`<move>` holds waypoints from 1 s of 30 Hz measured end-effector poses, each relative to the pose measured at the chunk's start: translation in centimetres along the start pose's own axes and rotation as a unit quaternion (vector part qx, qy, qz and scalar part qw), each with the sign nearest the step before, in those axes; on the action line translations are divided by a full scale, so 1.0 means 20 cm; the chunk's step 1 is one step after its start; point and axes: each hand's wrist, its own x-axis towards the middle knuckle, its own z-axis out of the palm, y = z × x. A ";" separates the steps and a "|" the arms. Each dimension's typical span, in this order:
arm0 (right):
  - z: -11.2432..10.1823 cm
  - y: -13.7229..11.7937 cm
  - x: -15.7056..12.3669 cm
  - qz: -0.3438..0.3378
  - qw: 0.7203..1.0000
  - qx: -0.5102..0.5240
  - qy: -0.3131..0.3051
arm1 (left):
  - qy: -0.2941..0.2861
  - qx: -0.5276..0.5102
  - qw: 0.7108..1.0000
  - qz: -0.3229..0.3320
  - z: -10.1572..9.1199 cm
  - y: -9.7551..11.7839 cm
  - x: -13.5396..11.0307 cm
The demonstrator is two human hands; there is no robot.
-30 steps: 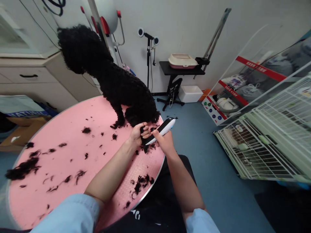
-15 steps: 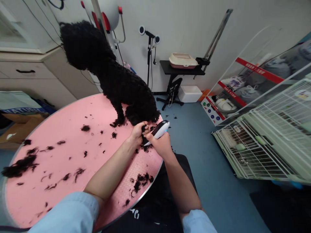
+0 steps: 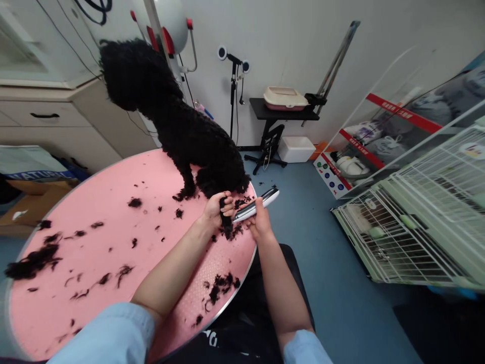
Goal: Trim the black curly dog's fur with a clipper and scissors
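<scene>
1. Head view: two bare hands, one dog, one clipper and one round table. The dog sits near the table's far edge. The fur clumps scattered over the tabletop are too many to count exactly; one large heap lies toward its left side.
2. Beyond it, one floor stand carries two round discs; one lidded tray rests on a small black table, with one white box on the floor nearby.
3. Black, tightly curled fur covers the dog, fuller and rounder about the head, closer on the back. The tabletop is pink with a finely dimpled surface and a pale rim. The clipper is long and slim, glossy white and black. Thin wire bars form the cage at right.
4. The left hand has its fingers curled closed around one furry leg; the leg passes through the grip and its end emerges below the fingers.
5. The right hand grips the clipper, thumb above and fingers beneath. The clipper slants across the table's edge, its front end just beside the leg and the left fingertips; whether it touches the fur, I cannot tell.
</scene>
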 end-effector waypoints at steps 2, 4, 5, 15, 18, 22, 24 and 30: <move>0.00 0.00 0.00 -0.005 1.000 -0.028 -0.006 | 0.003 0.010 1.000 0.005 0.00 -0.01 0.00; 0.01 -0.02 0.00 -0.021 0.997 -0.068 -0.013 | 0.008 0.021 1.000 0.012 0.00 -0.02 0.01; 0.01 -0.03 -0.01 -0.039 0.995 -0.088 -0.010 | 0.011 0.026 0.999 0.016 0.00 -0.02 0.01; -0.11 -0.03 -0.25 -0.017 0.994 -0.091 -0.058 | -0.113 0.058 0.991 0.038 0.03 -0.04 0.09; -0.08 0.00 -0.37 0.000 0.983 -0.141 -0.114 | -0.080 0.082 0.992 0.058 0.08 -0.09 0.15; 0.04 -0.02 -0.39 -0.056 0.941 -0.327 -0.062 | -0.011 0.125 0.990 0.068 0.12 -0.16 0.19; 0.06 -0.02 -0.35 -0.064 0.945 -0.319 -0.026 | -0.018 0.118 0.990 0.074 0.10 -0.19 0.18; -0.04 0.01 -0.29 -0.011 0.995 0.002 -0.097 | -0.157 0.200 0.953 0.166 0.01 -0.22 0.10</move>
